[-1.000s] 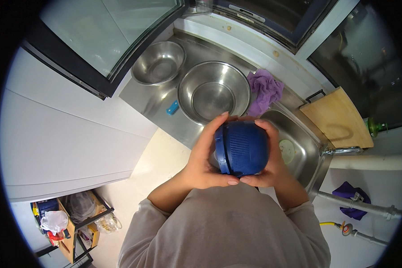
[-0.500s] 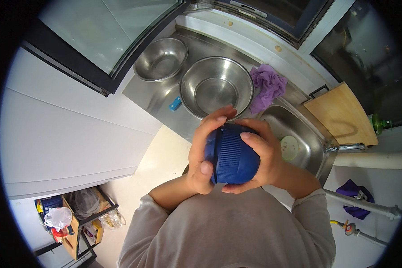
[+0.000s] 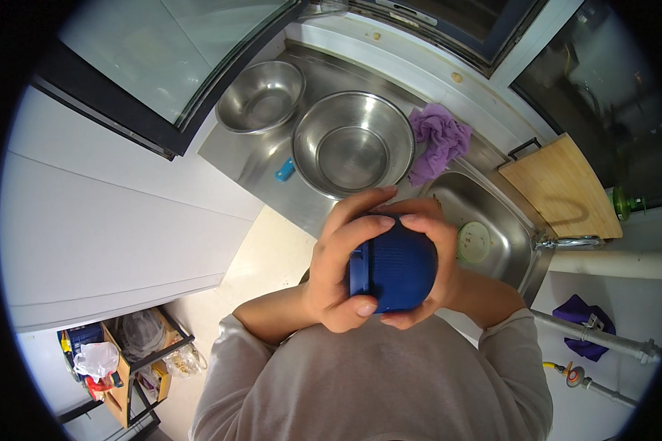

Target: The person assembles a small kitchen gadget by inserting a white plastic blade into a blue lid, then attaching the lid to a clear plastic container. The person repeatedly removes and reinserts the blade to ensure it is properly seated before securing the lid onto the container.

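Observation:
In front of my chest I hold a dark blue, round-ended plastic container (image 3: pixel 404 268) with a ribbed band. My left hand (image 3: pixel 338 268) wraps its left end, where a collar or rim shows, with the thumb below and fingers over the top. Around the rounded right end curls my right hand (image 3: pixel 443 253), closed on it from the far side. Both hands touch the container, and its underside is hidden. Just beyond my fingers stands a large steel bowl (image 3: pixel 351 156) on the steel counter (image 3: pixel 221 154).
A smaller steel bowl (image 3: pixel 261 103) and a small blue object (image 3: pixel 285 170) lie at left. A purple cloth (image 3: pixel 441 143) sits beside the sink (image 3: pixel 511 246), which holds a pale green round piece (image 3: pixel 474 241). A wooden cutting board (image 3: pixel 563 191) leans at right. An open window sash (image 3: pixel 176 140) overhangs the left.
The blue container has moved slightly down and right, and its ribbed band has turned. My left fingers have shifted their grip around the collar end.

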{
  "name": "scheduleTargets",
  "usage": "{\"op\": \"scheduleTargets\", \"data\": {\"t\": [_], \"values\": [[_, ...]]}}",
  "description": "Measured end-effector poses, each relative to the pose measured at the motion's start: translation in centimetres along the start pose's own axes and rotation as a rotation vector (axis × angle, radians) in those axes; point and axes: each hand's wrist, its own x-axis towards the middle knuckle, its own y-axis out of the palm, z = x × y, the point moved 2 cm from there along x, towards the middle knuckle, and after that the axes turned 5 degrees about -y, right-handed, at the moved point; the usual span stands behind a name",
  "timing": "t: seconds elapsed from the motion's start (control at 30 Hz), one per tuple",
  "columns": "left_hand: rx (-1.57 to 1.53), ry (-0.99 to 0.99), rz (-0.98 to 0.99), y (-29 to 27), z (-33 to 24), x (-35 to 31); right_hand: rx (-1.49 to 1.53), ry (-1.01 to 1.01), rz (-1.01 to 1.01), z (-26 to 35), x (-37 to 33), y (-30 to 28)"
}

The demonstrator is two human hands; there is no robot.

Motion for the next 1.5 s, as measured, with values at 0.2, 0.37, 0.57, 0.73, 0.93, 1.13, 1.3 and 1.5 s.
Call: {"op": "scheduleTargets", "data": {"t": [0.2, 0.37, 0.57, 0.73, 0.93, 1.13, 1.3, 1.5], "values": [[0.287, 0.068, 0.086, -0.3, -0.4, 1.3, 0.456, 0.371, -0.037, -1.4, -1.6, 0.2], [0.286, -0.084, 0.053, -0.3, -0.3, 2.5, 0.663, 0.594, -0.212, -2.3, -1.5, 0.2], [-0.465, -0.449, -0.148, -0.8, 0.6, 2.1, 1.037, 0.658, -0.481, -2.8, -1.6, 0.4], [-1.039, -0.371, -0.124, -1.5, 1.3, 2.8, 1.184, 0.645, -0.521, -2.2, -2.6, -0.7], [-1.158, -0.439, -0.161, -1.3, 0.8, 3.0, 1.142, 0.59, -0.489, -1.5, -2.6, -1.1], [-1.16, -0.463, -0.234, -1.2, 0.2, 3.1, 1.179, 0.573, -0.48, -1.6, -2.6, -0.9], [-1.17, -0.469, -0.249, -1.6, 0.0, 3.1, 1.142, 0.613, -0.485, -1.7, -2.8, -0.5], [-1.301, -0.523, -0.287, -2.1, 0.6, 3.1, 1.247, 0.562, -0.436, -2.2, -3.5, -0.7]]}}
